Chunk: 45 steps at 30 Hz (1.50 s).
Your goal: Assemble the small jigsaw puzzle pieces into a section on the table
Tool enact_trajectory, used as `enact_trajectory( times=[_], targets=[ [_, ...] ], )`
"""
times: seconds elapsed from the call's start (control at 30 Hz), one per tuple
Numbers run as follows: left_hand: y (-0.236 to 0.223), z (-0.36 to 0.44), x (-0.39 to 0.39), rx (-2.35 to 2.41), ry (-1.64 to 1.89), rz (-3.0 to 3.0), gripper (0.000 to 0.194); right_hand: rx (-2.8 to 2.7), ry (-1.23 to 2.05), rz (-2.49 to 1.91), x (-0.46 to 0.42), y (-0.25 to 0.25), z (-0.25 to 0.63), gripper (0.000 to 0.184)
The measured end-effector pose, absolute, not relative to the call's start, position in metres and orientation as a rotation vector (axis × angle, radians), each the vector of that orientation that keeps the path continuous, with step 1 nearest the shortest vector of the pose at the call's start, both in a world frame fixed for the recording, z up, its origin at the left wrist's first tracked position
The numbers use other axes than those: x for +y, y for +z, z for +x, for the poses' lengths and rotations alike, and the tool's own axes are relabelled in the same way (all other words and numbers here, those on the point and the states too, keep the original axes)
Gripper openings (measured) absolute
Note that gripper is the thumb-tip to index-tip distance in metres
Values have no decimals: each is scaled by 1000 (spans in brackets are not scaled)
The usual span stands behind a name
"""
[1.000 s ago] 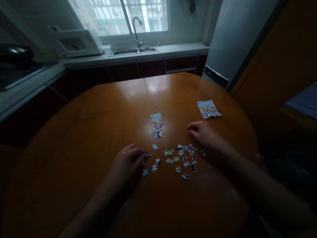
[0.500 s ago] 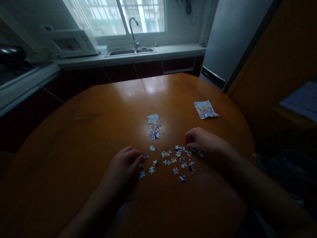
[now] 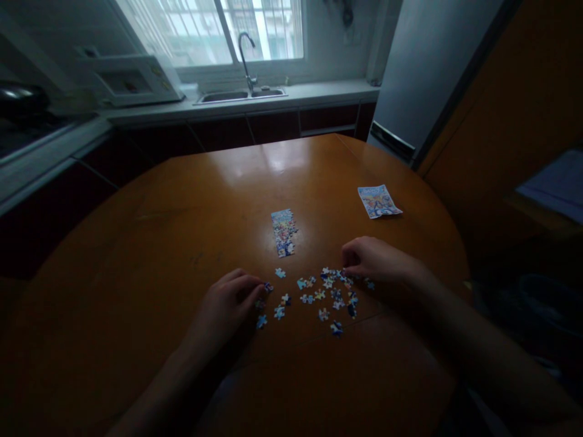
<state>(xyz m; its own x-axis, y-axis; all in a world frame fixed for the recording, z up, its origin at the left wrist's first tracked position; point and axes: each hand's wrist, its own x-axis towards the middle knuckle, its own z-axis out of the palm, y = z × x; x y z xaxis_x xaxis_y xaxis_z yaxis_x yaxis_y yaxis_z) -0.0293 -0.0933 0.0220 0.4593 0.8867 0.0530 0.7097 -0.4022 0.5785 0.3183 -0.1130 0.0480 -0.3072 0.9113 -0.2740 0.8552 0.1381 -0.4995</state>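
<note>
My left hand (image 3: 230,300) rests low over the table, thumb and index finger drawn together at a small dark-and-white puzzle piece (image 3: 268,286). Just beneath and right of it lie several loose pieces, among them a blue piece (image 3: 261,321) and a pale blue piece (image 3: 279,312). My right hand (image 3: 371,258) is closed, its curled fingertips down at the far right edge of a cluster of loose puzzle pieces (image 3: 337,294); what they pinch is hidden. Beyond both hands lies a joined puzzle section (image 3: 283,233), with straight left side and jagged right side.
A creased printed picture sheet (image 3: 379,201) lies at the right of the wooden table (image 3: 204,200). Behind the table runs a counter with a sink (image 3: 223,96), a faucet (image 3: 246,60) and a white microwave (image 3: 136,80). A fridge (image 3: 423,73) stands at the back right.
My right hand has shifted very slightly to the right and nearer to me over the loose pieces. My left hand and the joined section look the same.
</note>
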Motion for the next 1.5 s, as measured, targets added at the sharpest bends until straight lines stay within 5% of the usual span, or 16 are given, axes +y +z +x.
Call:
enact_trajectory(
  times=[1.5],
  targets=[
    [19,-32,-93,1322,433,2207,35,-2298,834,-1803,-114,47,320,10]
  ],
)
